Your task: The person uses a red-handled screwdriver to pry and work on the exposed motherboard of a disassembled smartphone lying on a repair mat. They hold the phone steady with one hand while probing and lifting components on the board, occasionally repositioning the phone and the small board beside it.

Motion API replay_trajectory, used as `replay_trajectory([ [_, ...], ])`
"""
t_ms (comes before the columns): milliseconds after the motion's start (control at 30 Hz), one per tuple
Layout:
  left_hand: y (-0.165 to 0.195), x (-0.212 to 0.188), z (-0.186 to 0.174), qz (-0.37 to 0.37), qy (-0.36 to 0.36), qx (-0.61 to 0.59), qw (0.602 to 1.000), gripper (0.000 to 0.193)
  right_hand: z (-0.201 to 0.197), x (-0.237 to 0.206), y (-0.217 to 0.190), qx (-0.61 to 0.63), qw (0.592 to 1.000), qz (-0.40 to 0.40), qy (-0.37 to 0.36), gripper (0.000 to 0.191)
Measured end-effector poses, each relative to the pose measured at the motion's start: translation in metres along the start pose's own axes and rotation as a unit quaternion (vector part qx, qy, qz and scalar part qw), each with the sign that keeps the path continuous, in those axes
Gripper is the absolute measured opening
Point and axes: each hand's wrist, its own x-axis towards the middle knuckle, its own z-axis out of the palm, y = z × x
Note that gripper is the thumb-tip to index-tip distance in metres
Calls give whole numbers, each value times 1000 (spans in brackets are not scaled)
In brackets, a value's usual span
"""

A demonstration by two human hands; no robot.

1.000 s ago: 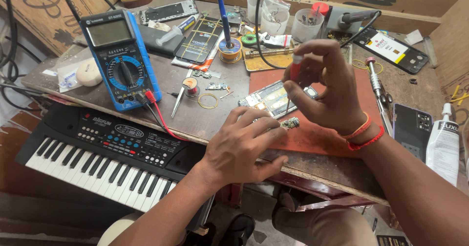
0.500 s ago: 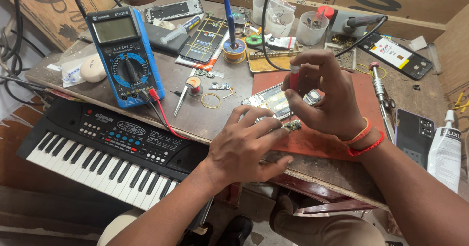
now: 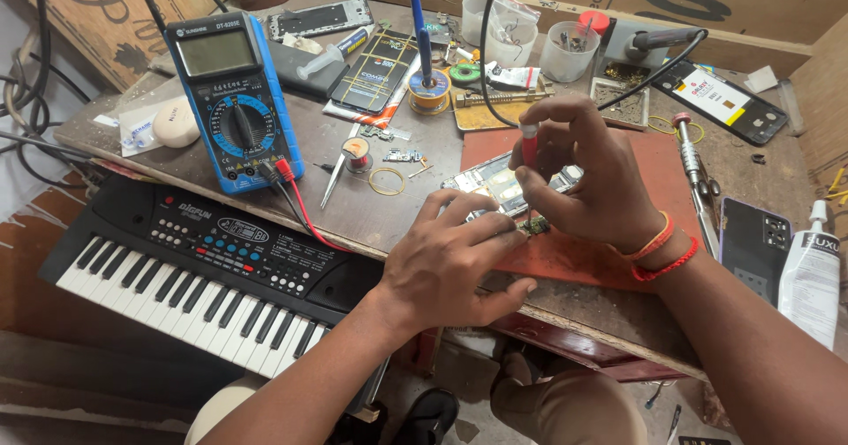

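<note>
The right hand pinches a red-handled screwdriver upright between thumb and fingertips, its tip hidden behind the opened phone that lies on the red mat on the worktop. The left hand lies palm down at the mat's near edge, fingers loosely spread and gripping nothing, fingertips beside a small circuit board. A blue multimeter stands well to the left, above a black keyboard.
</note>
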Motion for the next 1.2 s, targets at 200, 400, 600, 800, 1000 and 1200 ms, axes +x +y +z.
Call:
replay_trajectory([
  [200,1,1,-1,-3,-2,3,1000,45,-1,0,-1,4,1000,13,6,47],
  [400,1,0,-1,-4,-2,3,1000,44,-2,0,2,-7,1000,2,4,45],
  [600,-1,-3,-4,2,-11,-18,1000,43,3,-1,1,-37,999,-24,16,45],
  [800,-2,-5,-4,11,-4,-21,1000,45,5,-2,1,-20,1000,0,15,45],
  [1000,-3,-2,-1,13,-14,-6,1000,46,3,-2,0,-24,999,-11,29,46],
  [1200,-1,0,-2,9,-9,1,1000,44,0,-1,-2,-27,999,-17,15,45],
])
